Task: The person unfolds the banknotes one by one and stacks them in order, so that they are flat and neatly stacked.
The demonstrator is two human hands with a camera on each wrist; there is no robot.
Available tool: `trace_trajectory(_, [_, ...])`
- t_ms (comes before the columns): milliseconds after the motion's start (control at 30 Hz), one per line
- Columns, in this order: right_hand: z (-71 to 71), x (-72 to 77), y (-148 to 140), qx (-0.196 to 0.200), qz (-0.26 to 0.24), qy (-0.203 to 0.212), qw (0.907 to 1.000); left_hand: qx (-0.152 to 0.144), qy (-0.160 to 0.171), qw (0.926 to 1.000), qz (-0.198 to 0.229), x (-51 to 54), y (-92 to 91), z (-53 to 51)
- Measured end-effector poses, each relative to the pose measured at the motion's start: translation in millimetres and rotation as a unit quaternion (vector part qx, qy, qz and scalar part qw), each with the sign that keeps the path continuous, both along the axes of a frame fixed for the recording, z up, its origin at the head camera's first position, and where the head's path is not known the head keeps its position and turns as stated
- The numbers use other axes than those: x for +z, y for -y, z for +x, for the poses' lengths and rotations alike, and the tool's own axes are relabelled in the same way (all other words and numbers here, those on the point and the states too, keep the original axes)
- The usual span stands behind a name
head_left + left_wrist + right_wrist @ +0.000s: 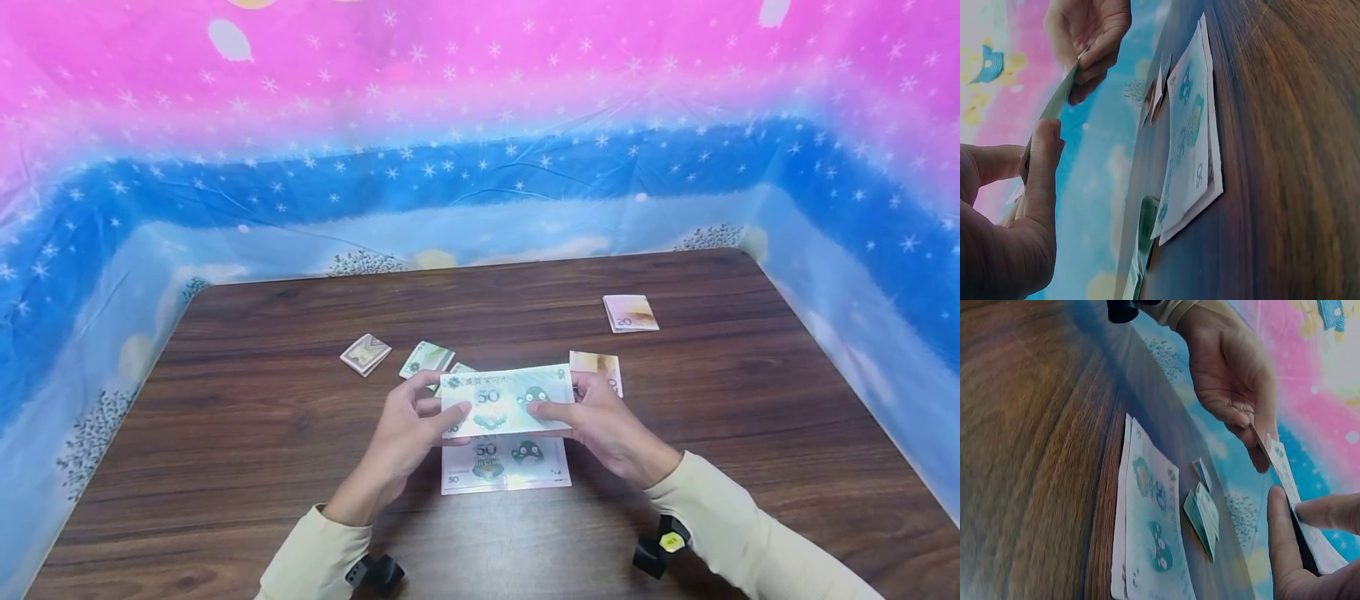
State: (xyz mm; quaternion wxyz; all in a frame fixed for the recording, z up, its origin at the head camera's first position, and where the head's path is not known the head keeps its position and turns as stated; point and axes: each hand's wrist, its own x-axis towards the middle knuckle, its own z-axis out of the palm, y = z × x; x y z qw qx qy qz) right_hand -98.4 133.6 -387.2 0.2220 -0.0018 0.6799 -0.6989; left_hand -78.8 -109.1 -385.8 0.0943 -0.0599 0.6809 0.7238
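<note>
A green play banknote (491,402) marked 50 is stretched level above the table, held at both short ends. My left hand (408,429) pinches its left end, thumb on top and fingers beneath. At the other end my right hand (618,433) grips it the same way, its thumb over the printed cartoon face. In the left wrist view the held banknote (1059,97) appears nearly edge-on. Below it, apart from the hands, a small stack of 50 banknotes (506,475) lies flat; the right wrist view shows the stack (1154,531) with its edges slightly offset.
On the brown wooden table (750,417), a folded brownish note (366,355) and a folded green note (426,358) lie to the left. Two folded 20 notes lie at the right, one farther back (632,313), one nearer (600,365). A patterned curtain (480,167) surrounds the table.
</note>
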Motion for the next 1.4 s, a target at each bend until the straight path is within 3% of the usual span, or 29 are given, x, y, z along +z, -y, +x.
trace_trajectory(167, [-4.0, -2.9, -6, -0.013, 0.056, -0.031, 0.9979, -0.003, 0.002, 0.9996, -0.029, -2.2, 6.9, -0.3])
trace_trajectory(267, [-4.4, -5.6, -11, -0.001, 0.104, -0.062, 0.9927, -0.037, -0.004, 0.9963, -0.077, -5.0, 11.5, 0.4])
trace_trajectory(333, [-4.0, -8.5, -13, 0.019, 0.131, -0.094, 0.9868, -0.076, -0.021, 0.9893, -0.123, -7.2, 14.2, 1.6])
trace_trajectory(400, [-3.2, -11.5, -14, 0.039, 0.151, -0.131, 0.9789, -0.116, -0.040, 0.9765, -0.177, -8.8, 16.6, 2.8])
trace_trajectory(533, [-0.9, -17.2, -14, 0.071, 0.184, -0.187, 0.9623, -0.167, -0.075, 0.9422, -0.281, -10.9, 17.8, 4.4])
trace_trajectory(700, [1.6, -22.6, -12, 0.098, 0.206, -0.204, 0.9518, -0.181, -0.090, 0.9001, -0.386, -13.7, 14.3, 4.7])
trace_trajectory(800, [2.4, -25.3, -11, 0.104, 0.237, -0.225, 0.9393, -0.184, -0.099, 0.8833, -0.420, -15.8, 11.8, 5.5])
trace_trajectory(900, [2.8, -29.3, -10, 0.100, 0.290, -0.252, 0.9180, -0.181, -0.104, 0.8701, -0.447, -18.8, 10.2, 5.6])
trace_trajectory(1100, [4.2, -36.9, -10, 0.101, 0.390, -0.296, 0.8658, -0.170, -0.105, 0.8492, -0.489, -21.1, 9.2, 5.7])
trace_trajectory(1167, [4.2, -37.2, -10, 0.104, 0.405, -0.308, 0.8546, -0.165, -0.107, 0.8425, -0.502, -20.5, 9.0, 6.2])
trace_trajectory(1233, [3.8, -36.8, -11, 0.104, 0.411, -0.311, 0.8507, -0.161, -0.110, 0.8362, -0.513, -19.6, 8.7, 6.4])
trace_trajectory(1300, [1.9, -35.0, -14, 0.099, 0.407, -0.311, 0.8530, -0.159, -0.119, 0.8354, -0.513, -18.9, 9.0, 5.8])
trace_trajectory(1400, [-5.8, -30.7, -24, 0.078, 0.402, -0.314, 0.8566, -0.155, -0.139, 0.8487, -0.486, -17.0, 10.2, 4.1])
